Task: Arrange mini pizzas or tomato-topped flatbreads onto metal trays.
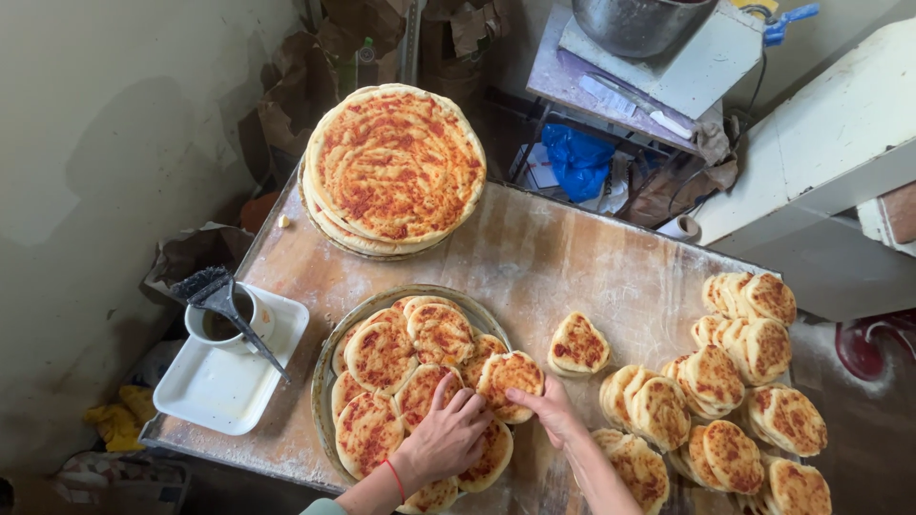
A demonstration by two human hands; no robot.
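Both hands palm-down over round tray, left hand spread flat on small flatbreads, right hand pinching one flatbread

Both forearms come up from the near edge of the worktop, close together and converging. The left hand lies palm down, fingers spread a little and pointing toward the far edge, with a thin red band around its wrist. The right hand sits just beside it, turned inward, fingers curled and pinched together, thumb toward the left hand.
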